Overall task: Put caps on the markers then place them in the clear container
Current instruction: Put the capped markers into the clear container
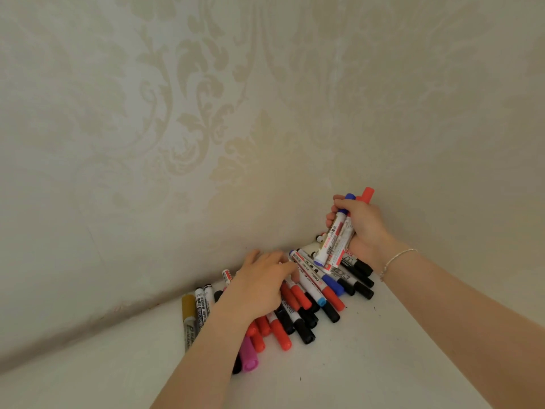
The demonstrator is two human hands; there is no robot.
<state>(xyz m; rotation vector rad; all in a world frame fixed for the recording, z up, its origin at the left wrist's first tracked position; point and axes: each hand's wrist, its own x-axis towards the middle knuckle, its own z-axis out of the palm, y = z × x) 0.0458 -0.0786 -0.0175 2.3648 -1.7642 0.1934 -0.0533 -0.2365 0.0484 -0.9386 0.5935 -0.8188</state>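
- White desk (pixel 383 364) meets damask-patterned cream wallpaper (pixel 177 113) in a corner.
- My left hand (pixel 259 286) lies flat, fingers loose, on the marker pile (pixel 309 308).
- My right hand (pixel 361 225) has its grip closed round a bundle of markers (pixel 334 243).

Showing soft, even, slightly dim light with a warm yellowish cast; no glare. Casting only faint shadows under the forearms and along the wall's (pixel 206 113) base. Bending straight lines toward the edges from wide-angle distortion. Blurring fine detail slightly, with small print on the markers (pixel 306 293) mostly unreadable.
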